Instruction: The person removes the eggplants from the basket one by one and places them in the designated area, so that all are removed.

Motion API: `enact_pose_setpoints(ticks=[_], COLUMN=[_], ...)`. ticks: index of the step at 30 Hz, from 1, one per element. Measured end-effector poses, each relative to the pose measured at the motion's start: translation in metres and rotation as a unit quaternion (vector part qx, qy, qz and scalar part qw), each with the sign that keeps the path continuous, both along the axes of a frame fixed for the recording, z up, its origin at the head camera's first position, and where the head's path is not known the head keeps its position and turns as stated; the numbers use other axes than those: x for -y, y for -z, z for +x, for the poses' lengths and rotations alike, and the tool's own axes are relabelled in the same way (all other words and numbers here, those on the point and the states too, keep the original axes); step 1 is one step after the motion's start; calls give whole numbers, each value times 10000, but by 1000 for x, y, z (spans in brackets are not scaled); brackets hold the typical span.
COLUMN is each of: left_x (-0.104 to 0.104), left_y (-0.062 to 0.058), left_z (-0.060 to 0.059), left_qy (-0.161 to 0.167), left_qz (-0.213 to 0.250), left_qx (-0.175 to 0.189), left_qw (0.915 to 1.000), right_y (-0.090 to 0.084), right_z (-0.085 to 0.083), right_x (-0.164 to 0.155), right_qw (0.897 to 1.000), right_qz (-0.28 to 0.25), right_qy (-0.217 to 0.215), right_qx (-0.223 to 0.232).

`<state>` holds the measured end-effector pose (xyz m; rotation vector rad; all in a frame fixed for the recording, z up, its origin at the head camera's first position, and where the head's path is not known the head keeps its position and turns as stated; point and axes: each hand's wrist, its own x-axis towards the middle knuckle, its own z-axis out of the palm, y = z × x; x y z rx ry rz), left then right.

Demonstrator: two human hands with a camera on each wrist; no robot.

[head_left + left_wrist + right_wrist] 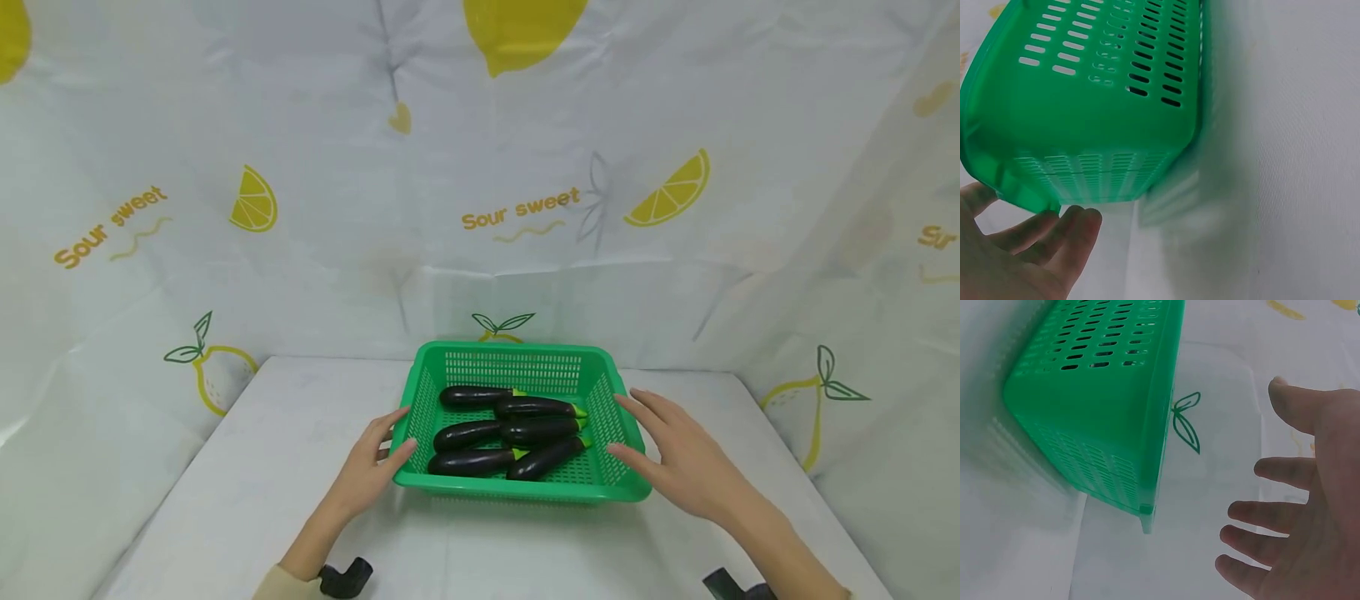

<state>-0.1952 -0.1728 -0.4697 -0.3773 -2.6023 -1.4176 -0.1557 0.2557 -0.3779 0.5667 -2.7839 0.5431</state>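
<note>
Lemon-print cloth [300,125] hung behind a white bench [247,492], green basket [517,490] sat mid-bench holding dark eggplants [510,433], left hand [371,471] touched its left rim, grip released, right hand [675,454] hovered just beside its right rim, fingers spread, grip released.

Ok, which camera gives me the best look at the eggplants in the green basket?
The head view: it looks down into the green basket, showing all six eggplants lying side by side. Both wrist views show only the basket's slotted outer walls, with the left hand and right hand beside it; no eggplants visible there.
</note>
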Motion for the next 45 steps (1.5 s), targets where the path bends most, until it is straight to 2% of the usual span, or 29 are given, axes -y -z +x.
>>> enact_pose_setpoints(ticks=[6,24,30,35,45], left_x=[-3,-5,-5,-3,0], left_y=[2,6,6,6,4], left_z=[-3,-4,-5,-7,-8], left_qy=[87,62,83,58,234], left_qz=[372,1100,1136,1156,1215], left_qx=[284,474,421,524,487], left_qw=[9989,9928,9926,9919,9911], right_y=[-3,0,6,12,22], right_z=[-8,-37,-47,-55,-67], right_x=[7,25,28,28,33], right_qw=[9998,9971,9961,9948,9907], right_qz=[-69,-200,-187,-227,-234], right_qy=[-69,-258,-355,-468,-656], right_qx=[145,682,782,872,1165])
